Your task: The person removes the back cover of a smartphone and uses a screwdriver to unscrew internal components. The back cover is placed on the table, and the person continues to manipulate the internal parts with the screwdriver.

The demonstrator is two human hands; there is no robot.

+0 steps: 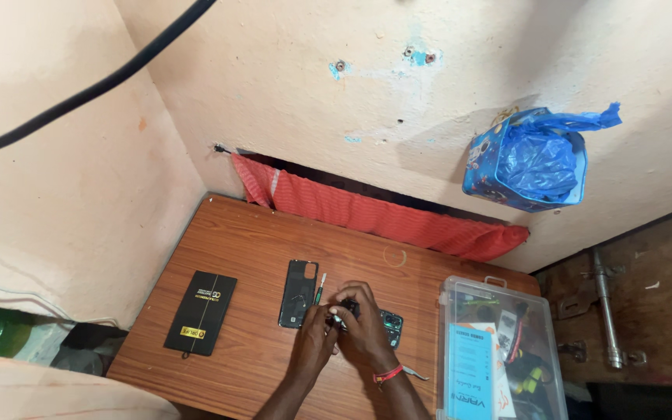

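Both hands meet over the middle of a small wooden table (235, 257). My left hand (315, 336) and my right hand (365, 325) pinch a small dark and silvery part (339, 317) between their fingertips; what the part is I cannot tell. Under my right hand lies an opened phone body (392, 325), partly hidden. A black phone back cover (299, 293) lies just left of the hands, with a thin screwdriver (320, 288) beside it. My right wrist wears a red band.
A flat black packet (201, 313) lies at the table's left. A clear plastic box (499, 354) of tools and cards stands at the right. A rubber ring (394, 257) and red cloth (383, 218) lie at the back. A blue bag (534, 159) hangs on the wall.
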